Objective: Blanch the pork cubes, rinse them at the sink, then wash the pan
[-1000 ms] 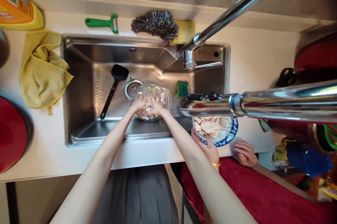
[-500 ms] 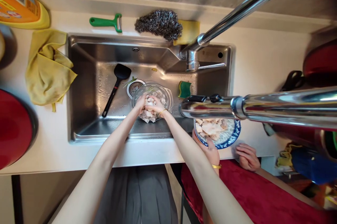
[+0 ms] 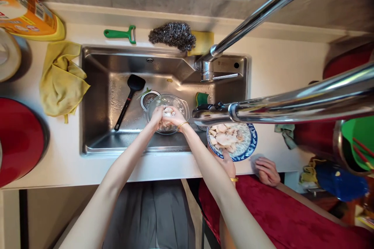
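Both hands, left hand (image 3: pixel 157 117) and right hand (image 3: pixel 174 117), cup a clump of pale meat pieces (image 3: pixel 167 115) over the glass bowl (image 3: pixel 181 105) in the sink (image 3: pixel 99 85); rinsing midway, another heap waits on the co-worker's blue-rimmed plate (image 3: pixel 253 140).

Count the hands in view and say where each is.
4. Left hand and right hand together over the glass bowl; another person's hands: one under the plate, one on the counter edge.

The sink (image 3: pixel 96 85) is brushed, wet steel; the faucet (image 3: pixel 263 7) glossy chrome. The bowl (image 3: pixel 181 105) is clear glass, the spatula (image 3: pixel 128 95) matt black plastic, the far scourer (image 3: pixel 172 35) coarse steel wool, the left cloth (image 3: pixel 60 81) soft yellow.
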Available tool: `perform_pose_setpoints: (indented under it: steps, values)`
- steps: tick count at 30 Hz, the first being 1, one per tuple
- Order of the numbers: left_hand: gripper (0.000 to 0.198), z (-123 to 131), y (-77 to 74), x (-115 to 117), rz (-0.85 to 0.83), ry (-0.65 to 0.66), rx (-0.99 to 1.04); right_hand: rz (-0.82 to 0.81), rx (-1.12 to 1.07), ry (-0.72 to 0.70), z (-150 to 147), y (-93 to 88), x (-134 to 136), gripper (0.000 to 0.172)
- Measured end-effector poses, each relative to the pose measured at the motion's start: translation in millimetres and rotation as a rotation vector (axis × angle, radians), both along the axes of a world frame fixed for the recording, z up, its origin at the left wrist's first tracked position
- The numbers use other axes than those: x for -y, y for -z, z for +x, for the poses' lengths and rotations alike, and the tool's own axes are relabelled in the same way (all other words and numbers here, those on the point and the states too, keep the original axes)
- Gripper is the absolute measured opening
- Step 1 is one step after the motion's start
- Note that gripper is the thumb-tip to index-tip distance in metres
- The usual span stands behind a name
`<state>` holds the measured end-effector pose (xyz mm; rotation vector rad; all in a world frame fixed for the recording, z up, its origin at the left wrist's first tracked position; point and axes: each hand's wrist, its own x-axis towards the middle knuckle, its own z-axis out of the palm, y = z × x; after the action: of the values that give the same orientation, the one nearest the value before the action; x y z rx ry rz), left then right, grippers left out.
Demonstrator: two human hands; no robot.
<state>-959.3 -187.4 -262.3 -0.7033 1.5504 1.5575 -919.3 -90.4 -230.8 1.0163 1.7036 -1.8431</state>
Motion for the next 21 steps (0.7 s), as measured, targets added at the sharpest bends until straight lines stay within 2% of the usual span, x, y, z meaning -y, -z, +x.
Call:
perform_pose_setpoints:
  steps: [5,9,15,21]
  values:
    - [0.029,4.3,-36.7,4.7,0.066,-0.121,-0.012,0.015,-0.137,-0.006,9.5,-23.7,7.8,0.065]
    - [0.028,11.0,-58.7,7.1,0.046,-0.138,-0.034,0.012,-0.130,-0.038,16.4,-40.8,12.2,0.068]
    - [0.028,20.7,-77.8,11.1,0.028,-0.130,-0.050,0.043,-0.203,-0.066,22.0,-57.8,14.5,0.066]
    - [0.029,27.6,-88.9,14.6,0.056,-0.153,-0.040,0.146,-0.221,-0.117,27.4,-60.3,15.2,0.065]
